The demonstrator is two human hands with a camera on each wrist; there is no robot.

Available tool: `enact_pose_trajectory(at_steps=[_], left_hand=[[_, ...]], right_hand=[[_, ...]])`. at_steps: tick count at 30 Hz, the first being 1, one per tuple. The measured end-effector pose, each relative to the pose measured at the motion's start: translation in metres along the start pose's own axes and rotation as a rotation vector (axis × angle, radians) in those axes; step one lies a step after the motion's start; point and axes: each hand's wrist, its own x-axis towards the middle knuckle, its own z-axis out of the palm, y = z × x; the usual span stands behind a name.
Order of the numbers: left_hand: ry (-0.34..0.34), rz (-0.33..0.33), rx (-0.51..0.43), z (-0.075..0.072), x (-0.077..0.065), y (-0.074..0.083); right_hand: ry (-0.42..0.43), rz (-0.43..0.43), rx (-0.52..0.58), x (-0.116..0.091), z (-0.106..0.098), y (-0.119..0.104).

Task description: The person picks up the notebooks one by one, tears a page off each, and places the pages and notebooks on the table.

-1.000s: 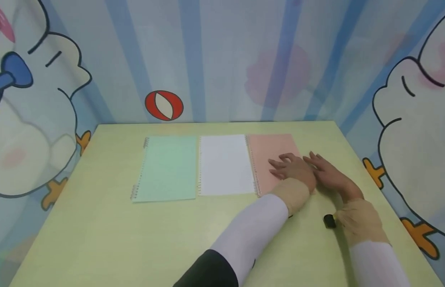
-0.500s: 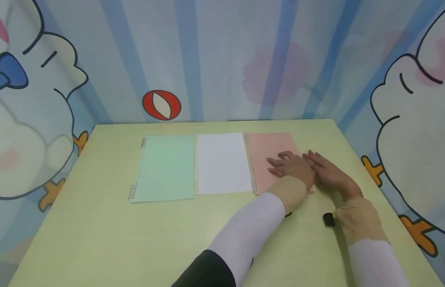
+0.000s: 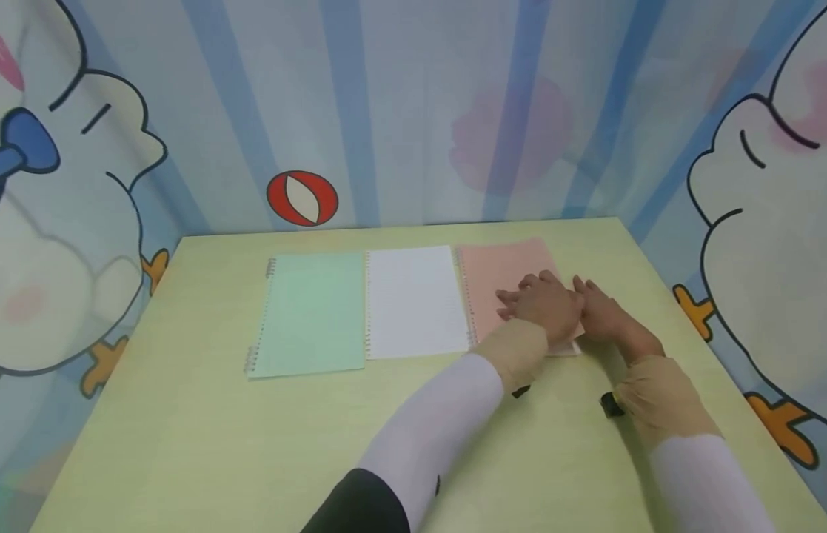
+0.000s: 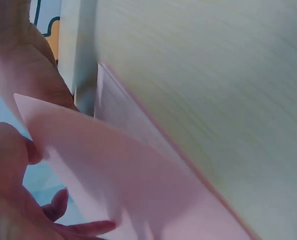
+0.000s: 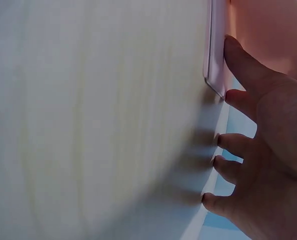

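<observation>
A pink spiral notebook [image 3: 503, 266] lies on the right of the table, its free side partly under my hands. My left hand [image 3: 546, 307] is over it, fingers bent, at the lifted edge of the pink cover [image 4: 103, 155]. In the left wrist view the cover stands raised off the pages, with thumb and fingertips at its edge and face. At the notebook's right side is my right hand [image 3: 603, 307]. The right wrist view has its thumb [image 5: 243, 65] and forefinger touching the page corner, other fingers extended over the table. The left thumb's exact contact is partly hidden.
Beside the pink notebook lie a white spiral-bound pad [image 3: 416, 303] and, farther left, a green notebook [image 3: 316, 311]. The pale yellow table [image 3: 253, 451] meets a cartoon-printed backdrop [image 3: 400, 111] at its back and sides. A small black piece [image 3: 611, 405] is at the right wrist.
The pink cover's near right corner has risen, exposing pages beneath. My left hand's fingers have bent more and its wrist has shifted left; the right hand stays close beside the notebook.
</observation>
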Motion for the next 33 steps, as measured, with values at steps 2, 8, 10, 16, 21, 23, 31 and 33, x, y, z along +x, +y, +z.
enact_pose_trajectory(at_steps=[2, 8, 10, 16, 21, 23, 31, 33], left_hand=[[0.015, 0.027, -0.021, -0.001, 0.0, -0.004], [0.056, 0.166, -0.097, -0.029, -0.001, -0.021], [0.061, 0.204, -0.072, -0.044, -0.002, -0.026], [0.038, 0.321, -0.04, -0.094, -0.018, -0.047], [0.041, 0.346, -0.01, -0.127, -0.034, -0.07], [0.045, 0.336, 0.016, -0.136, -0.039, -0.083], [-0.046, 0.236, 0.053, -0.162, -0.049, -0.132], [-0.059, 0.203, 0.055, -0.164, -0.051, -0.145]], right_hand=[[-0.009, 0.03, 0.018, -0.002, 0.002, -0.001], [-0.007, 0.069, 0.041, -0.004, 0.007, 0.001], [-0.013, 0.084, 0.048, -0.003, 0.007, 0.0], [-0.026, 0.104, 0.052, 0.0, 0.004, -0.005], [-0.029, 0.097, 0.031, 0.002, 0.001, -0.004], [-0.034, 0.094, 0.021, 0.003, 0.001, -0.004], [-0.046, 0.086, 0.025, 0.004, 0.0, -0.006], [-0.046, 0.083, 0.025, 0.005, 0.001, -0.006]])
